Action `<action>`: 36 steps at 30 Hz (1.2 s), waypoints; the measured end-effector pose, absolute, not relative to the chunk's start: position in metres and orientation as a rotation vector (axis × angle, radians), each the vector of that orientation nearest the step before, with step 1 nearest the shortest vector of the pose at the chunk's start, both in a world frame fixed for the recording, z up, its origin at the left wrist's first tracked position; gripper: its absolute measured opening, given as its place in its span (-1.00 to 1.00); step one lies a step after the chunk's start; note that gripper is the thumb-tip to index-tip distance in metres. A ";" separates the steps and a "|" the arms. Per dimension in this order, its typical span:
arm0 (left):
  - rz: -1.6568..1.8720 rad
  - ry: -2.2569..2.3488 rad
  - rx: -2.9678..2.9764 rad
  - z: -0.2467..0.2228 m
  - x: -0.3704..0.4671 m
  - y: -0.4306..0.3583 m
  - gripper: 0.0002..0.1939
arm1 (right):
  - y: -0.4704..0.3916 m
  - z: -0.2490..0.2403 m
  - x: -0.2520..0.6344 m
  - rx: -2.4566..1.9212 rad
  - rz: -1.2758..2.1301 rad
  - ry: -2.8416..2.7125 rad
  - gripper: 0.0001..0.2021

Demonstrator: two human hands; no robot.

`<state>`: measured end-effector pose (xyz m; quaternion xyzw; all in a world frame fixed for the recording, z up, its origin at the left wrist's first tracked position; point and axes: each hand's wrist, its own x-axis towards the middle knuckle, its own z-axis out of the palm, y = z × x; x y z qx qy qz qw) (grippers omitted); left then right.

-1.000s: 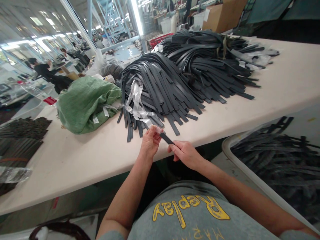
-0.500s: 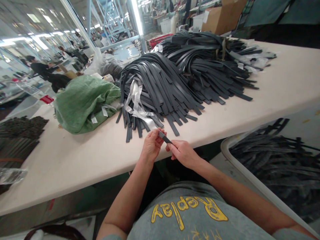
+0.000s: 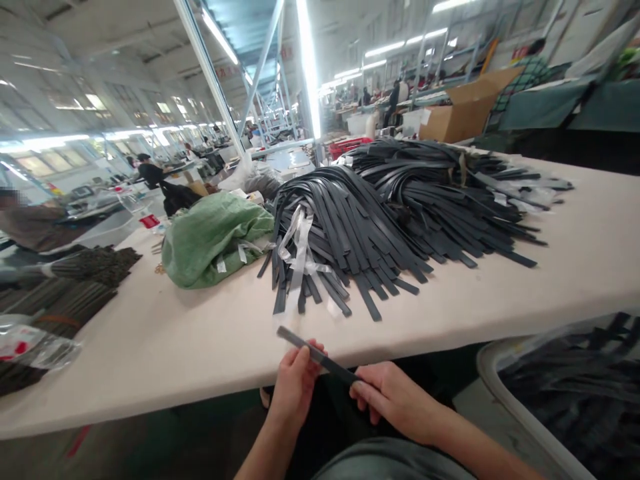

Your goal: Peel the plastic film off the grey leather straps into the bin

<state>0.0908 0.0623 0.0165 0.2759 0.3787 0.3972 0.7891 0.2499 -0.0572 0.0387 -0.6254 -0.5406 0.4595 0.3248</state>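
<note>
A flat dark grey strip stretches between my two hands at the table's front edge. My left hand pinches it with the thumb on top, and a free end sticks out past the fingers over the tabletop. My right hand is closed round the strip further along; the rest of it is hidden behind that hand. Beyond my hands lies a large heap of similar dark strips, their cut ends pointing towards me. Thin whitish tape trails over the left part of the heap.
A green sack lies left of the heap on the pale table. Bundled brownish strips sit at the far left. A pale-rimmed bin with dark strips stands low at right. Behind the heap is a cardboard box.
The view has tilted upward, so things appear lower. The strip's end now extends well past my left fingers, and my hands are slightly further apart along it.
</note>
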 end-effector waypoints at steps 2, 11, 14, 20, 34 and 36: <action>0.826 0.827 0.632 0.008 0.065 0.044 -0.70 | -0.042 0.047 0.233 -1.579 1.226 -1.549 -0.72; 1.363 1.152 0.055 -0.005 -0.085 -0.007 -0.80 | 0.009 0.054 0.150 -1.195 1.553 -1.961 -0.69; 1.416 1.180 -0.123 -0.003 -0.089 -0.025 -0.73 | 0.011 0.057 0.142 -1.222 1.525 -2.028 -0.58; 1.300 1.036 -0.134 -0.008 -0.061 -0.029 -0.94 | 0.028 0.056 0.114 -1.285 1.365 -2.215 -0.57; 1.260 0.879 -0.089 -0.018 -0.055 -0.004 -0.89 | 0.047 0.050 0.102 -1.331 1.167 -2.270 -0.57; 1.306 0.912 -0.124 -0.020 -0.057 0.000 -0.93 | 0.048 0.049 0.105 -1.328 1.224 -2.238 -0.55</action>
